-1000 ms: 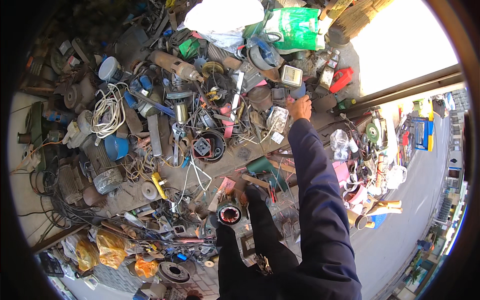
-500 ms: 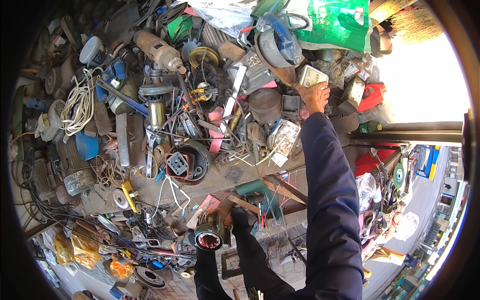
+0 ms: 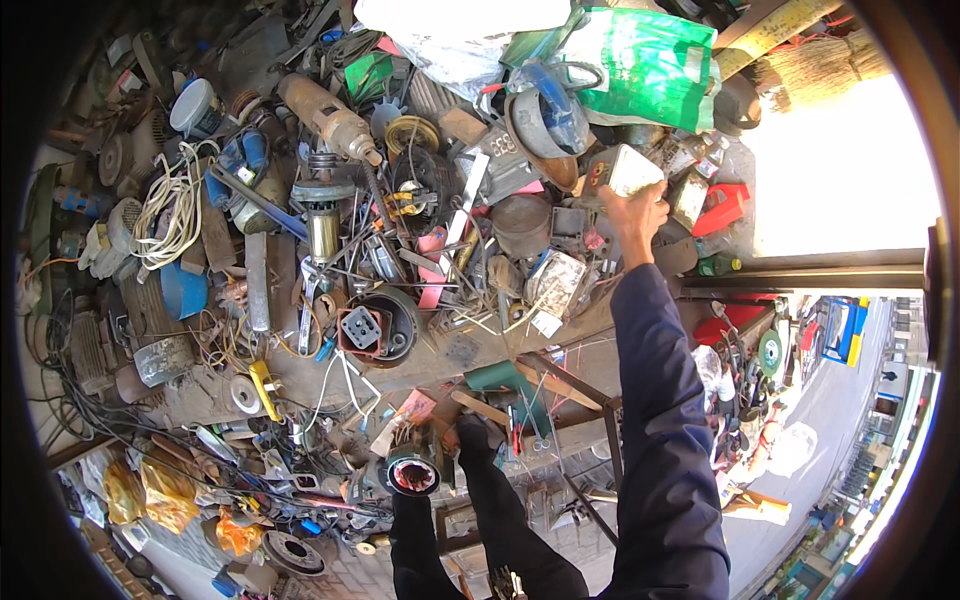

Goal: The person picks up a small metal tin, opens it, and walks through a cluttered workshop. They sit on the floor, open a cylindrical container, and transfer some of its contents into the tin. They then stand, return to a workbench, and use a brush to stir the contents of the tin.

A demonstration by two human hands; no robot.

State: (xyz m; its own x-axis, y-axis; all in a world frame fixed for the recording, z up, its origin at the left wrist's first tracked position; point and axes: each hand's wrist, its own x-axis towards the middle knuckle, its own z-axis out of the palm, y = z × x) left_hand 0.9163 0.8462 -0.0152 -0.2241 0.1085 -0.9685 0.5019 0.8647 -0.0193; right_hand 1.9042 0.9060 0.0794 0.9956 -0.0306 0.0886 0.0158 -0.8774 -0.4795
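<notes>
My right hand [image 3: 637, 218], at the end of a dark blue sleeve, is closed around a small pale rectangular box [image 3: 628, 170]. Sunlight washes out the box's top, and its near side is dirty. Left of it sits a grey metal ring with a blue-wrapped piece [image 3: 558, 110] inside. A round rusty pot [image 3: 521, 225] and a grimy white block-shaped case [image 3: 556, 285] lie on the bench left of my wrist. My left hand is out of the picture.
A cluttered bench fills the view. A drill [image 3: 325, 115], coiled pale cable [image 3: 165, 215], an open motor housing [image 3: 385, 328] and a green bag [image 3: 645, 65] lie there. A red scoop-like piece [image 3: 722, 208] is right of my hand. A wooden ledge [image 3: 800, 275] runs at right.
My right hand has tightened around the box and tilted it, so more of its side shows. The view has shifted slightly.
</notes>
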